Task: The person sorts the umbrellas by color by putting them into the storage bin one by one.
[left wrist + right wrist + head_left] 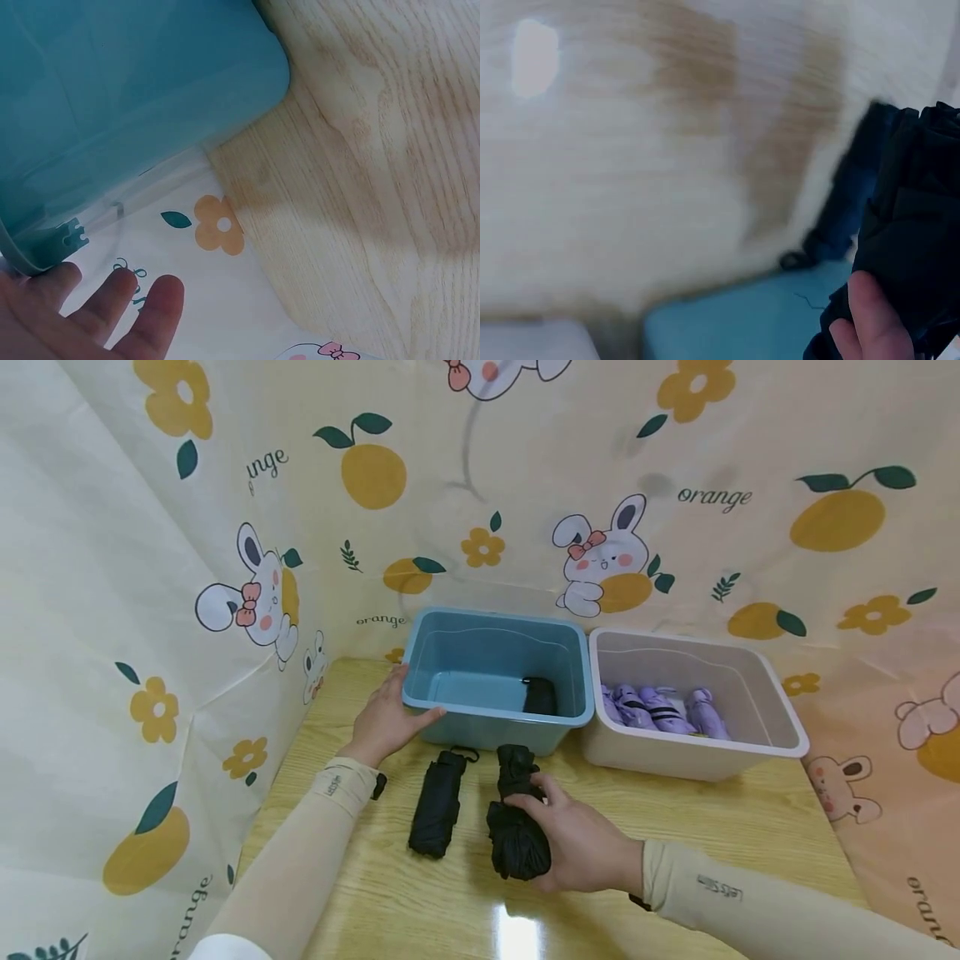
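My right hand [581,839] grips a bunched black folding umbrella [517,852], with fingers and thumb around its middle. The right wrist view shows this umbrella [915,202] close up, fingertips pressing its loose fabric. Another black folded umbrella [437,806] with a wrist loop lies on the table to the left. Around the front left corner of a blue bin [495,724], my left hand [386,718] rests with its thumb at the front rim. In the left wrist view its fingers [161,315] extend loosely beside the bin's end. A black item [540,696], its kind unclear, lies inside the bin.
A pale beige bin [675,760] stands against the blue one on the right, holding several purple rolled umbrellas [663,710]. Both bins sit at the back of the wooden table [645,814], near a patterned backdrop [480,485].
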A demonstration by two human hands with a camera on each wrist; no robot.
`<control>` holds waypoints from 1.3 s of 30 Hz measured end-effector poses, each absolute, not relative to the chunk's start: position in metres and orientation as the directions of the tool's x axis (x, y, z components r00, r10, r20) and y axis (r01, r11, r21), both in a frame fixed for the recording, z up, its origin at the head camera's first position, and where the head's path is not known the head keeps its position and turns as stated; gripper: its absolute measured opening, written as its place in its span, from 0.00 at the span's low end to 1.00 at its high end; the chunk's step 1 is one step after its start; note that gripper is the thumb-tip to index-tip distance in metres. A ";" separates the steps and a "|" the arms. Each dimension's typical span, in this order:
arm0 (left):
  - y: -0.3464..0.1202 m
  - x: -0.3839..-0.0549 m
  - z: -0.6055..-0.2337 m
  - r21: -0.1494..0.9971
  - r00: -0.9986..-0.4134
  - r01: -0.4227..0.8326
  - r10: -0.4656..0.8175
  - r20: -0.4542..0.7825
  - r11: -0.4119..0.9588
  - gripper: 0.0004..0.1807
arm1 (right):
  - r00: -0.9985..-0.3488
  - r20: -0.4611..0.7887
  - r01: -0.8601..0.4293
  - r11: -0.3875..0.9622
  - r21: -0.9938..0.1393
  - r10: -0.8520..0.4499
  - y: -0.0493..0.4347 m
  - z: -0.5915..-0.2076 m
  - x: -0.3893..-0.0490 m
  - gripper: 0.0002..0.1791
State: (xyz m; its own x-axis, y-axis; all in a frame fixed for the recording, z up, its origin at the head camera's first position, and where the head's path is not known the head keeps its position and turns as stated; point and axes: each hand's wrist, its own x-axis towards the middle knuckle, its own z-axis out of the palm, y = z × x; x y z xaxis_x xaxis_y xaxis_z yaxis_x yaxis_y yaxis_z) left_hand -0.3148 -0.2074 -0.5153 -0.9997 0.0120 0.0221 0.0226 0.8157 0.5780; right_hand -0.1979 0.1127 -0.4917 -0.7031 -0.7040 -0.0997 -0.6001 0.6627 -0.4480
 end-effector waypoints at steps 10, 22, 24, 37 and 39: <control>-0.208 -0.315 -0.515 0.576 -1.000 0.025 0.011 0.028 0.817 0.60 | -0.707 -0.013 -0.645 0.653 -0.397 -0.707 0.136 -0.402 -0.205 0.56; -0.208 -0.314 -0.515 0.585 -0.999 0.029 0.006 0.043 0.811 0.60 | -0.755 0.051 -0.635 0.711 -0.302 -0.653 0.134 -0.349 -0.273 0.55; -0.207 -0.313 -0.517 0.584 -0.999 0.026 0.000 0.045 0.811 0.60 | -0.762 0.028 -0.624 0.722 -0.298 -0.647 0.132 -0.346 -0.290 0.54; -0.208 -0.312 -0.520 0.580 -0.998 0.037 -0.002 0.067 0.813 0.59 | -0.788 -0.134 -0.550 0.784 -0.288 -0.601 0.094 -0.355 -0.386 0.51; -0.208 -0.312 -0.519 0.575 -0.997 0.045 0.003 0.074 0.817 0.59 | -0.776 -0.172 -0.551 0.785 -0.282 -0.607 0.089 -0.362 -0.396 0.51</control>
State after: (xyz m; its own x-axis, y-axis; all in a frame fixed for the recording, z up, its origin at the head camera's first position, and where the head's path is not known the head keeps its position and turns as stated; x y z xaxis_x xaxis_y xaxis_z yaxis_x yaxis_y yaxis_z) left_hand -0.3124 -0.2076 -0.5195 -0.9972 0.0027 0.0743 0.0451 0.8166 0.5754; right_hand -0.3961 0.0887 -0.3624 -0.7761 -0.6068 -0.1716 -0.5514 0.7850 -0.2823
